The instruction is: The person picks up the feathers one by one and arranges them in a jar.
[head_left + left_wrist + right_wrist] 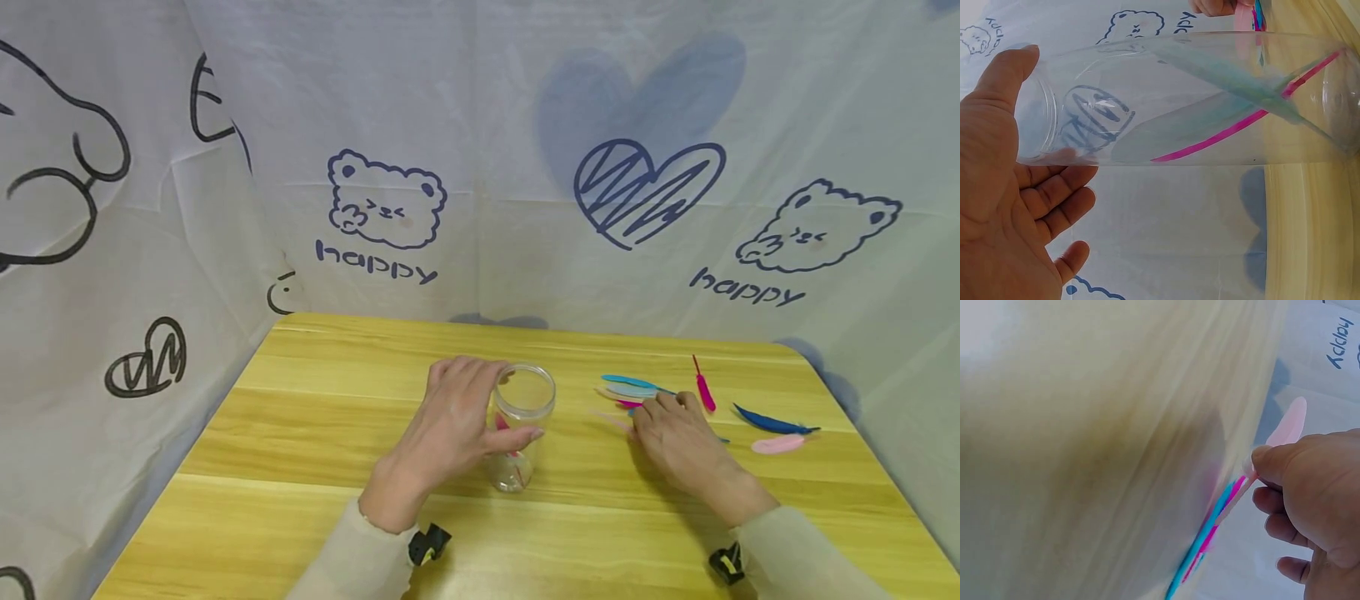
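A clear plastic jar (525,414) stands upright on the table, its mouth uncovered. My left hand (457,417) holds it near the rim, thumb on the near side and fingers at the far left. Inside the jar, pale green feathers (1197,115) cross a thin magenta feather (1229,131). My right hand (675,442) is low over a loose group of feathers, right of the jar. Between thumb and forefinger it pinches a light pink feather (1291,422). Blue and magenta feathers (1200,534) lie just beside that one.
A turquoise feather (628,381) and a whitish one (630,391) lie beyond my right hand. Farther right are a magenta feather (703,392), a dark blue feather (772,421) and a pink feather (777,444). A printed cloth (510,167) hangs behind the wooden table (315,400).
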Motion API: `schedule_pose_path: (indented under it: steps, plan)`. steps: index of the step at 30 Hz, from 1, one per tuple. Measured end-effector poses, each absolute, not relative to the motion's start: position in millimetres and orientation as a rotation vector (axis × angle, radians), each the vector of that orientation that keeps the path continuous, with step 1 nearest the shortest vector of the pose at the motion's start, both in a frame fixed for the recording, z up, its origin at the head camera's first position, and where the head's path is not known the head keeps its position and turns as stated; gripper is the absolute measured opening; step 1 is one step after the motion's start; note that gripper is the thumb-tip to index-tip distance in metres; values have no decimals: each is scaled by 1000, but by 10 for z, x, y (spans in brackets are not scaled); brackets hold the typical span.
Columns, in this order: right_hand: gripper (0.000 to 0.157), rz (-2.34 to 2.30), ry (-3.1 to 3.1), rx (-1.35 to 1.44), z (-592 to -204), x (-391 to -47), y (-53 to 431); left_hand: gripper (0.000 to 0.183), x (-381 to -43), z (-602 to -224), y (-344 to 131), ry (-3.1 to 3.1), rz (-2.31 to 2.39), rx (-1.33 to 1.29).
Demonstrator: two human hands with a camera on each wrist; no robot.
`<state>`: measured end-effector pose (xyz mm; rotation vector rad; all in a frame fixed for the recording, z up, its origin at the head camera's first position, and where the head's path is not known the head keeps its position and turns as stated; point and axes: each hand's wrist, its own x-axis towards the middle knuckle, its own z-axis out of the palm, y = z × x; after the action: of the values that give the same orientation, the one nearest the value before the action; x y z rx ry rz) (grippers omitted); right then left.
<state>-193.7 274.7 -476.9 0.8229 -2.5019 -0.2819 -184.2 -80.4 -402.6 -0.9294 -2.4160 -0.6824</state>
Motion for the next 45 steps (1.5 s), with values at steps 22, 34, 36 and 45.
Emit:
schedule_pose_path:
  steps: [22, 34, 36, 45]
  plan:
    - [60, -172, -2306, 848, -4281, -2009, 2590, 72, -1845, -4023, -826, -2401, -681, -936]
    - [22, 83, -2384, 877, -3722, -1913, 2241, 71, -1844, -4018, -812, -2391, -695, -954]
    - [15, 197, -2413, 874, -3615, -1898, 2168, 71, -1846, -4020, -811, -2377, -702, -962]
    - [41, 466, -2293, 981, -3292, -1901, 1880, 71, -1849, -4020, -817, -2393, -673, -953]
